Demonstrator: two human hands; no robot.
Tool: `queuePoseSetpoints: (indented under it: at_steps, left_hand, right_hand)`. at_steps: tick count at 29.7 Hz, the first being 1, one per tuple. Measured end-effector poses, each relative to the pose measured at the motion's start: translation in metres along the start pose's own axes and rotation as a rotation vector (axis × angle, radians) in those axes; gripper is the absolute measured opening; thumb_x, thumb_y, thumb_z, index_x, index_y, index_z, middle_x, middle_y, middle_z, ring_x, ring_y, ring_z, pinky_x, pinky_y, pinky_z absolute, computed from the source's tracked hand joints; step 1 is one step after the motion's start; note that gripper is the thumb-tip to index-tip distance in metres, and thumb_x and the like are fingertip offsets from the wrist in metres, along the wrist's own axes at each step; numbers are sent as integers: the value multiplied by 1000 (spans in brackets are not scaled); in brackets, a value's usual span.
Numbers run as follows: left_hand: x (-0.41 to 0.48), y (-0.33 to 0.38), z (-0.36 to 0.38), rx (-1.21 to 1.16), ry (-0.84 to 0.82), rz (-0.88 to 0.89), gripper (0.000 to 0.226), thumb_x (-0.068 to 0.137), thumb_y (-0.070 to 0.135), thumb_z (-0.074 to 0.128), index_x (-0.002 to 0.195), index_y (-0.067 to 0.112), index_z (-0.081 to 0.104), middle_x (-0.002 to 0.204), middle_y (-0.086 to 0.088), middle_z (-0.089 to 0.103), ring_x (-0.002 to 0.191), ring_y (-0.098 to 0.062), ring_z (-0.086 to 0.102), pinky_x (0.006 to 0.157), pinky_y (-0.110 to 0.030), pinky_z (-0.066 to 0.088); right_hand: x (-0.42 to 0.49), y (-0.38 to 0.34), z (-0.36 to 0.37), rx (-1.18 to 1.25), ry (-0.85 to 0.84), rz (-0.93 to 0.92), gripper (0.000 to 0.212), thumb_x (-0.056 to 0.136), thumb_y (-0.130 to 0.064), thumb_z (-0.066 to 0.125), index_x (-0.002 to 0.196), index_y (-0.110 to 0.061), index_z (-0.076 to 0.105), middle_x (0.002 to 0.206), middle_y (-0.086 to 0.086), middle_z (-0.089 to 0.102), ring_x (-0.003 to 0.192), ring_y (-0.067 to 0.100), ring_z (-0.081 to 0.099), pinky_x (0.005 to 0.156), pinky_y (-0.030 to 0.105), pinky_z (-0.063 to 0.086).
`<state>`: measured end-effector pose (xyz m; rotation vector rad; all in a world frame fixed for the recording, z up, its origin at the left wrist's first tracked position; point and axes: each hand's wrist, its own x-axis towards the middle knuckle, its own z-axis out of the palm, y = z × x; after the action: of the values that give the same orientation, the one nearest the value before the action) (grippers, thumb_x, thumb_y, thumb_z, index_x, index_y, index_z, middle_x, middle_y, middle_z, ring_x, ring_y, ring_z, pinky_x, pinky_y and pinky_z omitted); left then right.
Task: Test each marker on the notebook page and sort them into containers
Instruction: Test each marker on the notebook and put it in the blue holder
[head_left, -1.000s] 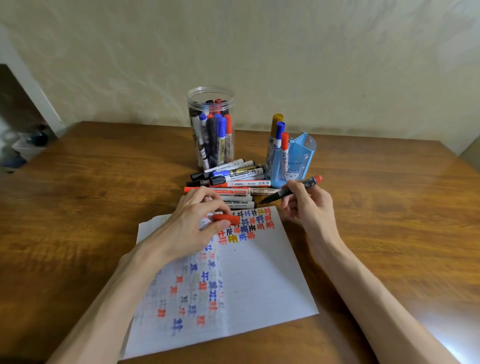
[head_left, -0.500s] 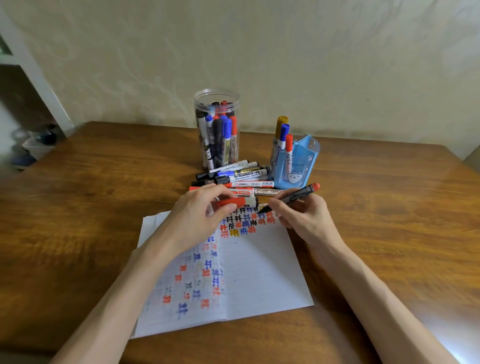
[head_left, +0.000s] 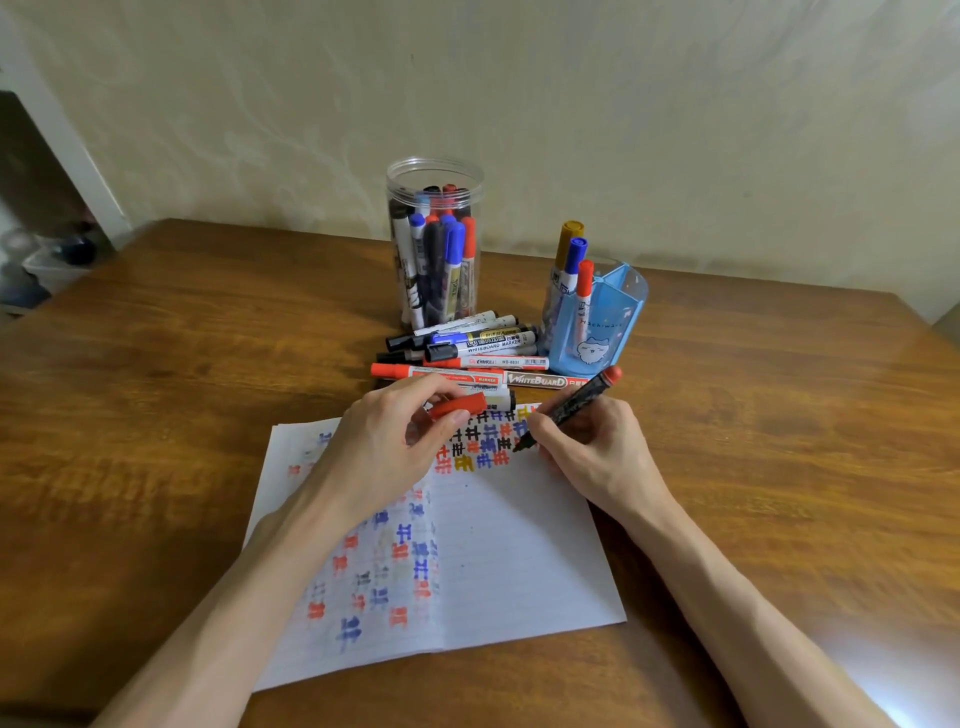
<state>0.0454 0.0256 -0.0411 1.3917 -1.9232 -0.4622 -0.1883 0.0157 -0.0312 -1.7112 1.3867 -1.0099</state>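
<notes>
Marker (head_left: 571, 405) in right hand (head_left: 597, 452), cap (head_left: 457, 406) in left hand (head_left: 384, 447) — another marker (head_left: 535, 380) reads "WhiteBoard".

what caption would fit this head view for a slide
Right hand holds a dark marker tip-down on the notebook page; left hand holds a red cap.

A wooden table (head_left: 779, 467) is carrying four items. A notebook (head_left: 519, 571) is lying open and flat on the near side. Loose markers (head_left: 483, 358) are lying piled just beyond it. A clear jar (head_left: 467, 176) and a blue holder (head_left: 618, 332) are standing upright behind the pile.
</notes>
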Motion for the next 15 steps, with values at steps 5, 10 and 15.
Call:
queuePoseSetpoints:
  at_steps: [5,10,15]
  left_hand:
    - [-2,-1,-1,-4,12,17,34,96,49,58,124,31,64,123,15,67,108,-4,65,81,-27,61]
    - [-3,-1,-1,-23,9,20,34,96,49,58,124,31,63,124,14,67,109,-3,66,80,-25,61]
    - [-3,-1,-1,-30,14,24,30,97,45,60,123,32,61,126,14,66,113,-3,65,81,-24,61]
  right_hand:
    - [-2,-1,0,-31,-32,-40,18,94,-17,72,77,-23,69,61,-23,68,56,1,65,52,13,45]
    - [-3,-1,0,-102,2,-78,16,93,-20,73,78,-20,68,63,-23,68,56,0,61,50,12,42]
    - [-4,-1,0,-52,-8,-74,15,94,-18,73,79,-18,69,65,-20,69,57,1,62,52,13,43]
